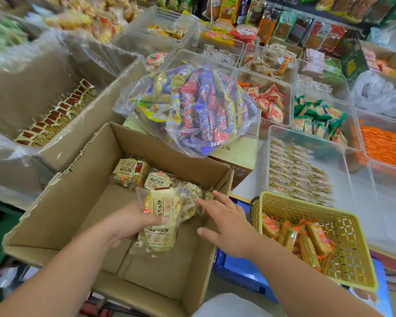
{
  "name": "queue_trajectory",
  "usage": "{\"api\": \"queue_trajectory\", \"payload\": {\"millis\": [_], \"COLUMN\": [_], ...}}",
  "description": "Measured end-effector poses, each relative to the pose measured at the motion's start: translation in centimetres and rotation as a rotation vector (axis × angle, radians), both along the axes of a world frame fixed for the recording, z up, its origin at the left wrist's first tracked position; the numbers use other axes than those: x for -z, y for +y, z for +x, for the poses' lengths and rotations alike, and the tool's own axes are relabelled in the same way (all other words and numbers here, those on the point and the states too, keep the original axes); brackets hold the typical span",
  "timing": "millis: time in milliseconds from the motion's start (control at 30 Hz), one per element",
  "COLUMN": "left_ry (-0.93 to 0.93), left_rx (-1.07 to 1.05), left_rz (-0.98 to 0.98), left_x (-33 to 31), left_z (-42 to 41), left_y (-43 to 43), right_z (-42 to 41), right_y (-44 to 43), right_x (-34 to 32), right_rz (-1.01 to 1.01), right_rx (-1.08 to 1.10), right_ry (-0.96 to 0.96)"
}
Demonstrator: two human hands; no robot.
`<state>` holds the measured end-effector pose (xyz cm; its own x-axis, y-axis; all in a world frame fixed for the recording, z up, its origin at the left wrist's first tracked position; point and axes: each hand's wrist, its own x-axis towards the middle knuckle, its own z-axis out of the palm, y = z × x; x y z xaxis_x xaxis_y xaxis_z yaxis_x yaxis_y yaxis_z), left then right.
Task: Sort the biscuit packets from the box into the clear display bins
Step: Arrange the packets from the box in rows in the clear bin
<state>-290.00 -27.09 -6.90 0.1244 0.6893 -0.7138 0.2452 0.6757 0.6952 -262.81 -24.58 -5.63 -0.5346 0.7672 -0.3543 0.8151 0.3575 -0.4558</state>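
Note:
An open cardboard box [62,213] stands low in front of me with cream-coloured biscuit packets in it. My left hand [133,221] is inside the box, shut on a stack of these biscuit packets [161,208]. More packets [133,171] lie along the box's far wall. My right hand [226,221] reaches in from the right with fingers spread, its fingertips touching a packet [190,197] beside the held stack. A clear display bin [272,145] to the right holds the same kind of pale packets [297,172].
A clear bag of blue, red and yellow snacks [192,108] rests on a carton behind the box. A yellow basket [343,227] with orange packets stands at the right. Further clear bins [357,115] hold green, red and orange packets. A large plastic-lined carton [114,88] stands at the left.

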Motion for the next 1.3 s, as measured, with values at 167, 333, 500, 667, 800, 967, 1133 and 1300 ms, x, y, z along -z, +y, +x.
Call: {"api": "queue_trajectory", "payload": {"millis": [167, 333, 500, 667, 800, 967, 1133, 1300], "left_ry": [-0.408, -0.594, -0.563, -0.608, -0.683, -0.626, -0.45, -0.082], "left_rx": [-0.539, -0.686, -0.679, -0.763, -0.739, -0.608, -0.591, -0.418], "left_rz": [0.148, 0.277, 0.258, 0.161, 0.14, 0.188, 0.228, 0.357], "left_x": [-4.6, -7.7, -9.1, -8.6, -7.4, -5.8, -5.9, -6.5], "left_z": [1.9, 7.7, 17.2, 28.0, 34.8, 40.6, 43.2, 44.4], "left_y": [-2.8, -4.7, -5.7, -5.3, -4.9, -4.8, -3.9, -2.5], "right_z": [-1.6, 1.1, 7.7, 16.9, 23.9, 29.9, 32.8, 34.4], "right_y": [-1.0, -2.6, -3.4, -3.7, -3.9, -4.2, -3.6, -2.4], "right_x": [-3.5, -6.4, -6.6, -5.8, -4.7, -3.8, -4.3, -5.1], "right_rz": [-0.118, -0.406, -0.533, -0.481, -0.472, -0.452, -0.442, -0.091], "right_rx": [0.26, 0.39, 0.439, 0.531, 0.687, 0.771, 0.775, 0.622], "right_ry": [0.402, 0.819, 0.989, 1.0, 1.023, 1.003, 0.942, 0.833]}}
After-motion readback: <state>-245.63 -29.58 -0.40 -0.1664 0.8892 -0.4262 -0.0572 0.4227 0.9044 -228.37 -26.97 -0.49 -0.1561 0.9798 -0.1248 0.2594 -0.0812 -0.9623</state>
